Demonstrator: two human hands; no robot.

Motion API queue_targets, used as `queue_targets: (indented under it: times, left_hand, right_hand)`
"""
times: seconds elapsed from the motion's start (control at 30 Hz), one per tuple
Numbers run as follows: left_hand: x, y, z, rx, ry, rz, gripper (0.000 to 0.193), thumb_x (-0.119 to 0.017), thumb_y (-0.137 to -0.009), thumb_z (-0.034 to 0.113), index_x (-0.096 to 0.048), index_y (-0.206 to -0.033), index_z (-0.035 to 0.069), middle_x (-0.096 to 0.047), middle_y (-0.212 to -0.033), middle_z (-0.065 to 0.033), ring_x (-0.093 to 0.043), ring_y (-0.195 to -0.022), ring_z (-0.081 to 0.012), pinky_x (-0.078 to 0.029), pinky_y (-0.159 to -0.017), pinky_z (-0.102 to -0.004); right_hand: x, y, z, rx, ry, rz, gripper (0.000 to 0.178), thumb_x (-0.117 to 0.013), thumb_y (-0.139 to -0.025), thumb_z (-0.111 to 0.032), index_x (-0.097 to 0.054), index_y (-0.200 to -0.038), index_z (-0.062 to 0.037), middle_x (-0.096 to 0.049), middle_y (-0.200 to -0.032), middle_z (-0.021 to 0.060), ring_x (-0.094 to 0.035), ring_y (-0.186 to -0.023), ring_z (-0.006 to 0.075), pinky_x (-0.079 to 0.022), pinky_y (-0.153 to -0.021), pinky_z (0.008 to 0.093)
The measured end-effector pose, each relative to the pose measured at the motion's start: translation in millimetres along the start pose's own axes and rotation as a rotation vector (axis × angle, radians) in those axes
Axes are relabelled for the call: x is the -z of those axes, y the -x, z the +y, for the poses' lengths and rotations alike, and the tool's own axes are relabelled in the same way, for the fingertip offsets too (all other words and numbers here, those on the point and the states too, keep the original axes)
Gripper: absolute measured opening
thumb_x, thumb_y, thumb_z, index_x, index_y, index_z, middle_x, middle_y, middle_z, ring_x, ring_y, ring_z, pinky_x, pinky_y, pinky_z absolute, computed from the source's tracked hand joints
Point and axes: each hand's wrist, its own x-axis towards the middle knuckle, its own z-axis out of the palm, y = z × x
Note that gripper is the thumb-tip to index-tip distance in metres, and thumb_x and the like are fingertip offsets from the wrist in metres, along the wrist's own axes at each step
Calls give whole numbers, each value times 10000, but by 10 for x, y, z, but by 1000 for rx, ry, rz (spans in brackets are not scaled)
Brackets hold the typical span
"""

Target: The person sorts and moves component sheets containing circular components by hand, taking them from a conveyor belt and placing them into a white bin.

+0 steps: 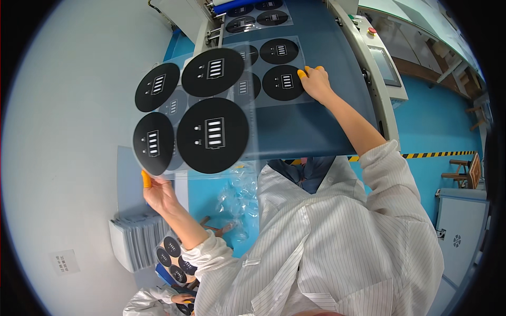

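My left hand (159, 194), with a yellow finger cot on, pinches the lower left corner of a clear plastic sheet. This raised sheet carries several large black discs (213, 135) with white bar markings, and it is held tilted above the left side of the belt. At the right edge of a second clear sheet (300, 48), my right hand (316, 84) has its thumb and fingers, also in yellow cots, closed on the edge. That sheet lies on the dark blue conveyor belt (327, 126) with black discs (285, 82) on it. The raised sheet partly overlaps it in view.
Farther up the belt, another sheet with black discs (272, 18) lies by a blue roller (232, 5). A control panel with a screen (383, 65) and red button (372, 31) stands at the right. Lower left are stacked sheets (138, 239) and another person's hand (183, 298).
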Motion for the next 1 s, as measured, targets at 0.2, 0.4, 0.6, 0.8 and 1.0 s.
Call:
queue_targets:
  times: [0.2,0.4,0.6,0.8,1.0]
  left_hand:
    - [-167,168,-484,77,106,-9,235,-395,-894,67,-493,-1024,-103,-565,-1017,-196,-568,-946,-255,-492,-844,-361]
    - [-259,248,-912,17,115,29,220,-366,-891,44,-486,-1003,-103,-545,-1057,-198,-552,-983,-273,-465,-880,-382]
    - [-271,341,-1101,-74,-176,-80,185,-442,-883,103,-481,-989,-44,-548,-919,-119,-560,-851,-215,-496,-753,-320]
    - [-614,557,-1327,-63,-749,-1,163,-419,-898,110,-464,-1007,-2,-554,-919,-124,-591,-792,-214,-501,-699,-326]
    - [-125,282,-607,-629,-1431,316,128,-492,-859,72,-547,-940,-10,-580,-830,-60,-521,-718,-102,-423,-636,-232]
  right_hand:
    - [64,-283,-41,3,145,-44,377,-413,-816,-215,-522,-1054,55,-483,-1086,267,-450,-1014,384,-370,-884,414]
    - [447,119,-181,-21,-709,-211,359,-384,-854,-213,-511,-1096,20,-565,-1002,162,-528,-967,256,-399,-833,382]
    - [849,1017,-495,-77,-1284,-381,306,-372,-889,-80,-461,-1166,12,-555,-1010,77,-524,-853,144,-409,-758,214]
    - [1043,1021,-113,-70,-1460,-358,398,-384,-856,-50,-357,-1235,66,-463,-1202,139,-455,-1120,206,-363,-959,309]
    - [1332,1061,312,-206,-1468,-275,425,-369,-863,-83,-327,-1265,49,-370,-1306,146,-382,-1193,222,-273,-1023,336]
